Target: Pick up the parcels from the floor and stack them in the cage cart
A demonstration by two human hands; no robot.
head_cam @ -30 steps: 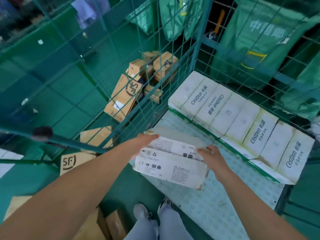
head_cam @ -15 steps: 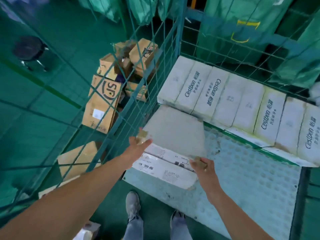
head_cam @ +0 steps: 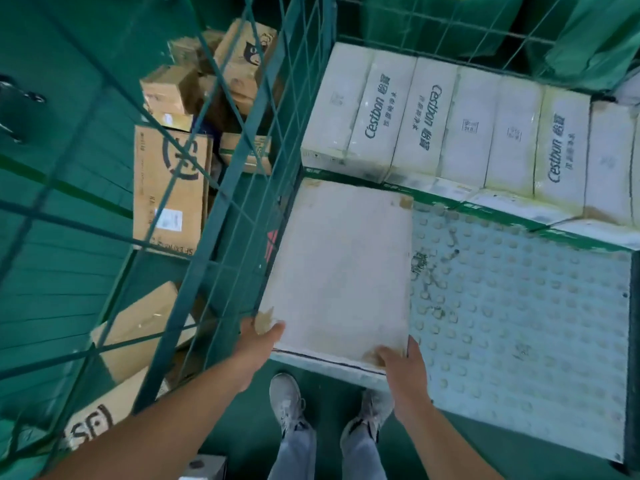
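A flat white parcel (head_cam: pixel 341 268) lies on the studded floor of the cage cart (head_cam: pixel 519 306), in its near left corner against the mesh side. My left hand (head_cam: pixel 258 337) holds its near left corner, thumb on top. At the near right corner, my right hand (head_cam: pixel 401 360) grips the parcel's edge. A row of white Cestbon boxes (head_cam: pixel 450 123) stands along the cart's back wall, just beyond the parcel.
Brown cardboard parcels (head_cam: pixel 171 188) lie on the green floor left of the cart, seen through the green mesh side (head_cam: pixel 221 188). More brown boxes (head_cam: pixel 138 327) sit nearer me. Green sacks (head_cam: pixel 588 32) hang behind the cart. My feet (head_cam: pixel 329 407) stand at the cart's open front.
The white parcel went from held tilted above the cart's front edge to lying flat on the cart floor, pushed toward the Cestbon boxes. Both hands stayed on its near corners.
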